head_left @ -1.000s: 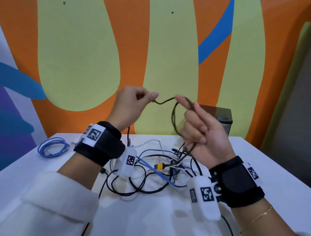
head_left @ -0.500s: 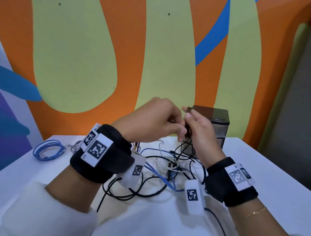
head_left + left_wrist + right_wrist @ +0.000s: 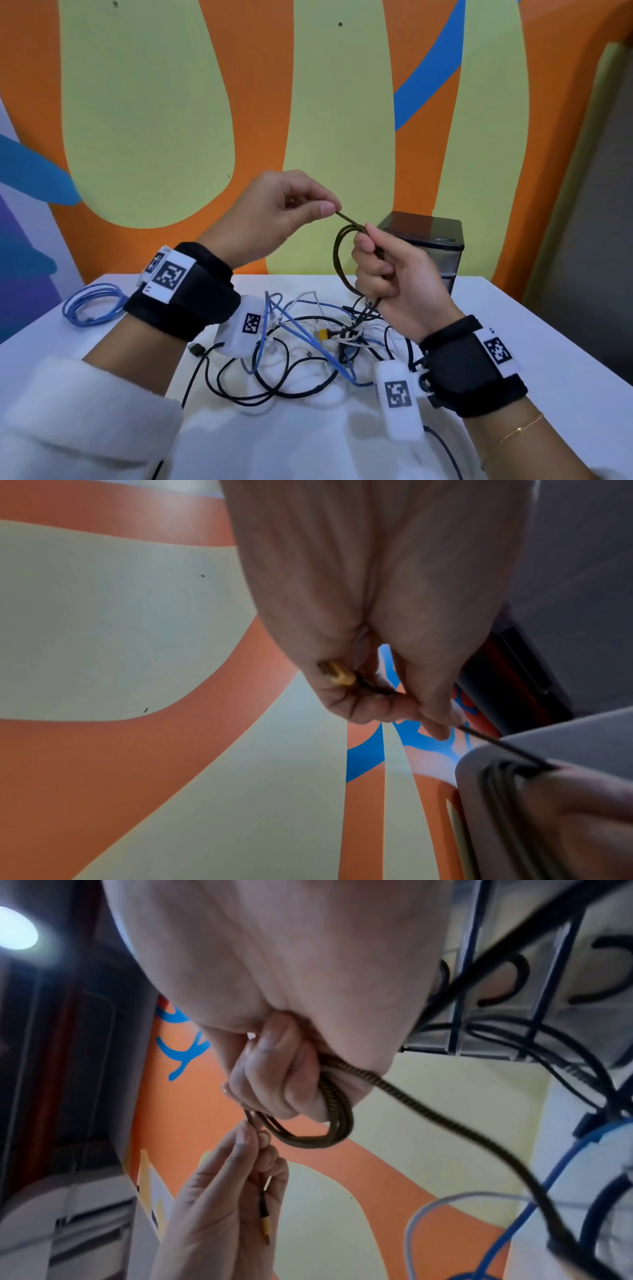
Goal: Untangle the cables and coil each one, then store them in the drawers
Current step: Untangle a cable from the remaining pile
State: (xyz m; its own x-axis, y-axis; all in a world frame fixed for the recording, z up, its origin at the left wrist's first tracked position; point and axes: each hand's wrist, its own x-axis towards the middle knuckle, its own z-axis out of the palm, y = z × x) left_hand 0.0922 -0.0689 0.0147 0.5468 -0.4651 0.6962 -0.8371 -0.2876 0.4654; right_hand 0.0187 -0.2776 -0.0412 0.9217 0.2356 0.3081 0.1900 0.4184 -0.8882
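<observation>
Head view: the left hand (image 3: 274, 212) is pinching a braided black-and-yellow cable (image 3: 337, 260) above the white worktop (image 3: 534, 329); the right hand (image 3: 394, 274) is gripping its oval loops. Left wrist view: curled fingers (image 3: 373, 710) are enclosing its yellow plug (image 3: 339, 676). Right wrist view: woven loops are hanging from the fist.

A black-and-yellow braided cable (image 3: 337, 260) with a yellow plug (image 3: 264, 1227), a blue coil (image 3: 89, 303), white tabletop (image 3: 534, 329), orange-and-green wall (image 3: 171, 120).

Bare table (image 3: 534, 329) lay open to the right; a tangle of cables (image 3: 301, 346) crowded the middle — under both raised wrists. The drawer unit (image 3: 442, 253) blocked the far edge, a blue coil (image 3: 90, 303) the left.
</observation>
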